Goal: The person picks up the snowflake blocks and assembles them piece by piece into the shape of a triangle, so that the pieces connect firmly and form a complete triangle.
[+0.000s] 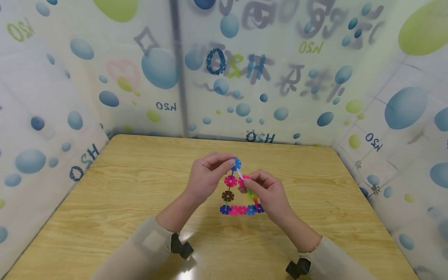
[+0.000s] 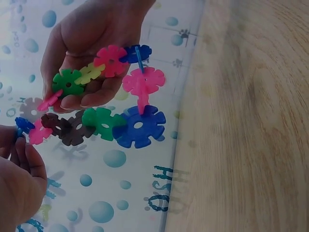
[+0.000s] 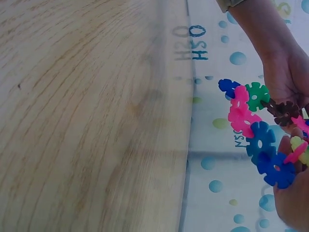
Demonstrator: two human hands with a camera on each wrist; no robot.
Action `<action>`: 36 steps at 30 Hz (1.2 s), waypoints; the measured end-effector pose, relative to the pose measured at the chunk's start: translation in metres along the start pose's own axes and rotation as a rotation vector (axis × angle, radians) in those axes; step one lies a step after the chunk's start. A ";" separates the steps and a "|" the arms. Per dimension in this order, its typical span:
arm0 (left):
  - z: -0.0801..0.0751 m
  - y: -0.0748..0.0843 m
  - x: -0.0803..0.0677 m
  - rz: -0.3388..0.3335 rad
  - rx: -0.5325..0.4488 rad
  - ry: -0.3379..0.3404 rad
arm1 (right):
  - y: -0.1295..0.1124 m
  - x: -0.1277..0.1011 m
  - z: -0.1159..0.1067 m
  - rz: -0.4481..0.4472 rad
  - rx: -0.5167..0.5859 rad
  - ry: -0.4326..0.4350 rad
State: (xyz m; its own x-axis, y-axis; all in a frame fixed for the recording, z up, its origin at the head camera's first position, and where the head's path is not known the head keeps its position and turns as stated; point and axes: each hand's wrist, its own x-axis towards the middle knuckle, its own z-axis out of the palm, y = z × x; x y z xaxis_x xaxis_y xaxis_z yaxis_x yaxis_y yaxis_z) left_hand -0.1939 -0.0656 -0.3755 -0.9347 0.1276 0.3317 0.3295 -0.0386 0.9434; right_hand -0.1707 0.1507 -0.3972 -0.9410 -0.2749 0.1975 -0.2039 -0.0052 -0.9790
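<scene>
Head view shows the snowflake-disc frame [image 1: 238, 190] upright between both hands, left hand [image 1: 206, 177] pinching its top blue disc [image 1: 236, 163], right hand [image 1: 267, 194] gripping the slanted right side.

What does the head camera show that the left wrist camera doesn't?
Only the head view shows the whole wooden table, both sleeves, the bubble-print walls on three sides, and the snowflake-disc frame standing as a triangle above the table, the left hand pinching its top blue disc.

Only the left wrist view shows the right hand's palm side close up, fingers cradling a green, yellow and pink row of discs, and the discs' notched edges.

Both show the two hands holding the same coloured frame, the table and the wall.
</scene>
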 end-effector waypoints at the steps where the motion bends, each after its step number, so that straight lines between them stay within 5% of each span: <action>1: 0.000 0.000 0.000 0.003 0.003 0.001 | 0.000 0.000 0.000 0.002 -0.002 -0.001; 21: 0.000 -0.001 -0.003 0.042 0.112 -0.031 | 0.002 -0.001 0.004 0.000 0.026 0.010; 32: -0.010 -0.008 -0.002 -0.061 0.128 -0.137 | 0.009 0.003 -0.004 0.071 0.134 0.097; 36: -0.021 -0.016 -0.009 -0.126 0.204 -0.194 | 0.009 0.006 -0.008 0.081 0.153 0.144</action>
State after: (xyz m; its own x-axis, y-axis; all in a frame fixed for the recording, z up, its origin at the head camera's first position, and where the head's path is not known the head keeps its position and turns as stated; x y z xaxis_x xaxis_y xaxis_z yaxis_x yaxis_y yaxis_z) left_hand -0.1934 -0.0870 -0.3936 -0.9334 0.3067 0.1865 0.2512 0.1869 0.9497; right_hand -0.1803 0.1563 -0.4039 -0.9837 -0.1405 0.1123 -0.0929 -0.1375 -0.9861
